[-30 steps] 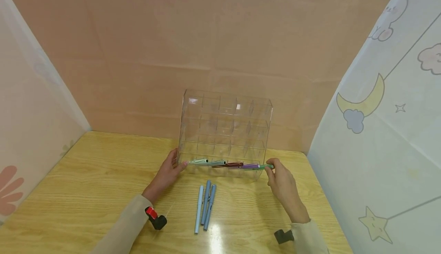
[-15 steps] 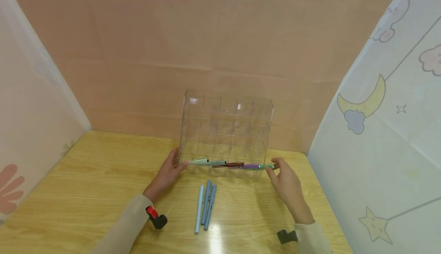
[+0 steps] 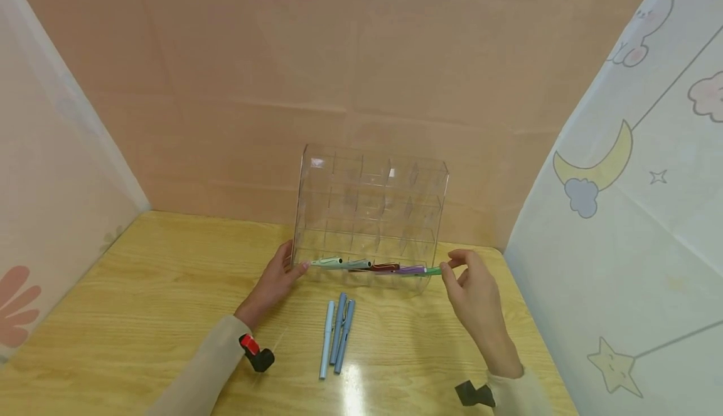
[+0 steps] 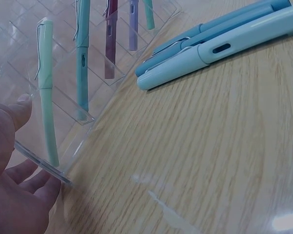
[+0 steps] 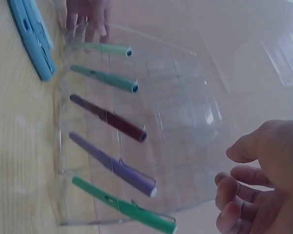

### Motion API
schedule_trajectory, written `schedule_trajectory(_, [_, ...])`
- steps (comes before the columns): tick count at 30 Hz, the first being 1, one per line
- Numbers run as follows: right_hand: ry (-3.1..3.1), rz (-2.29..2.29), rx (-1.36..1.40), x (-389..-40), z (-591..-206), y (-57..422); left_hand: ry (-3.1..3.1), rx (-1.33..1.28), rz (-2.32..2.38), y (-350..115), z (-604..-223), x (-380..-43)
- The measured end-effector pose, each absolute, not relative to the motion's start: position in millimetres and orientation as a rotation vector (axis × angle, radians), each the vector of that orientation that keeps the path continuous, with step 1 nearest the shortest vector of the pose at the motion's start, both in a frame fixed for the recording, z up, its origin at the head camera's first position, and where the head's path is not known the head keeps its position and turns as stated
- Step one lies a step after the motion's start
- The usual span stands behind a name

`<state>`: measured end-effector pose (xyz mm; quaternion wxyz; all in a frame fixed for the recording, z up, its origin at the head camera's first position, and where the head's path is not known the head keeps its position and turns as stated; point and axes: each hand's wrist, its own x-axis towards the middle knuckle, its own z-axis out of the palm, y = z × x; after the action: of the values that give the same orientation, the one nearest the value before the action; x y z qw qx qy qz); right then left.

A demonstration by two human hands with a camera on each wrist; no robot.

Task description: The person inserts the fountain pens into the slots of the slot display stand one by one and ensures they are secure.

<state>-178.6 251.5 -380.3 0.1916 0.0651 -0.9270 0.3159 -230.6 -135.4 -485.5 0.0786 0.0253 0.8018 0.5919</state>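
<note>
A clear acrylic pen rack (image 3: 369, 212) with several compartments stands upright on the table. My left hand (image 3: 277, 281) grips its left side, the thumb in front and the fingers behind the panel. In the bottom row stand a mint pen (image 5: 105, 48), a teal pen (image 5: 105, 79), a dark red pen (image 5: 110, 118), a purple pen (image 5: 115, 165) and a green pen (image 5: 124, 205), each in its own compartment, leaning. At the right end, my right hand (image 3: 477, 300) is beside the green pen with loosely bent fingers. The right wrist view shows a gap between hand and pen.
Three capped pens lie side by side on the wooden table (image 3: 186, 278) in front of the rack: a light blue pen (image 3: 327, 341) and two darker blue ones. A brown backdrop (image 3: 226, 90) rises behind, and a patterned white sheet (image 3: 638, 246) borders the right.
My right hand has let go of the green pen's upper end and drawn slightly to the right. The left hand keeps its hold on the rack.
</note>
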Motion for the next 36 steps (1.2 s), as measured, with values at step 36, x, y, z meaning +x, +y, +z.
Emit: schedule_trajectory(36, [-3.021, 1.071, 0.518, -168.8, -468.0, 148.6, 2.387, 0.089, 1.793, -137.4, -492.8, -233.9])
